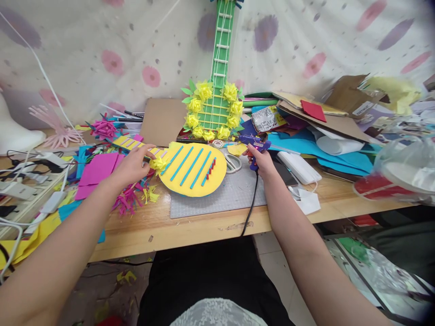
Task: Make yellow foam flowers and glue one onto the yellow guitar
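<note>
Table (136, 235), wooden, spanning the scene from left to right, with paper and craft stock along its far side.

Green guitar (220, 111), ringed with yellow blooms, upright at the far middle.

Cutting mat (231, 194), grey, gridded, flat at the near middle of the table.

Yellow guitar (193, 170), face up, its body over the left part of the mat, its neck pointing far left. Blue shows along the body's near edge; whether the body touches the mat cannot be told.

Cardboard sheet (161, 120), brown, beyond the yellow guitar, left of the green one.

Left hand (136, 163), mostly closed, fingers bent around the neck of the yellow guitar, close to where it meets the body. Firmness of grip cannot be told.

Right hand (261, 162), closed around the handle of a glue gun, to the right of the yellow guitar and apart from it.

Glue gun (256, 144), dark blue, red light showing, nozzle to the left; black cord (252, 203) running over the near table edge.

Yellow flower (158, 165), on the yellow guitar, just beside the left hand.

Blue strips (192, 166), five, slanting across the body.

Red pieces (211, 168), small, in a row on the rightmost strip.
</note>
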Available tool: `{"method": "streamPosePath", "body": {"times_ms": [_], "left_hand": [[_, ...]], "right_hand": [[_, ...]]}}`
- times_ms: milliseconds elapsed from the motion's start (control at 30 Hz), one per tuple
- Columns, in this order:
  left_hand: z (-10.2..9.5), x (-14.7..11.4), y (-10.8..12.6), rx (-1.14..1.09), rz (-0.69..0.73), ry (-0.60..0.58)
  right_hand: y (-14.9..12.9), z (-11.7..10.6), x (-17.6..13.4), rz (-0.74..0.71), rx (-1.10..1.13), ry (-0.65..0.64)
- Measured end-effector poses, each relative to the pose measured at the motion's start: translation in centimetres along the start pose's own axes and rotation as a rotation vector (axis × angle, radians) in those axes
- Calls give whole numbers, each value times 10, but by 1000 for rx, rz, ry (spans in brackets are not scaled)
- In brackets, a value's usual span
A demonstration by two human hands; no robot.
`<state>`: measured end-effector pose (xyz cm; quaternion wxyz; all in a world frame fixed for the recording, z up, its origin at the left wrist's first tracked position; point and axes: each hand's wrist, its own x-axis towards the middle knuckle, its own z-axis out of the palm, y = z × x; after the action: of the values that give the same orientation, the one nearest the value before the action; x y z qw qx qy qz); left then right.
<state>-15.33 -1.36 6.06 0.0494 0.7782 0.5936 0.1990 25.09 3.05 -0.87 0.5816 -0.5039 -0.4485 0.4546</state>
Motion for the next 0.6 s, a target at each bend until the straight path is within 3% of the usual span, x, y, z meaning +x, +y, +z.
{"method": "streamPosePath", "body": {"times_ms": [600], "left_hand": [[-1,8,5,114,17,-120]], "right_hand": [[-2,1,-2,-8,-2,-1]]}}
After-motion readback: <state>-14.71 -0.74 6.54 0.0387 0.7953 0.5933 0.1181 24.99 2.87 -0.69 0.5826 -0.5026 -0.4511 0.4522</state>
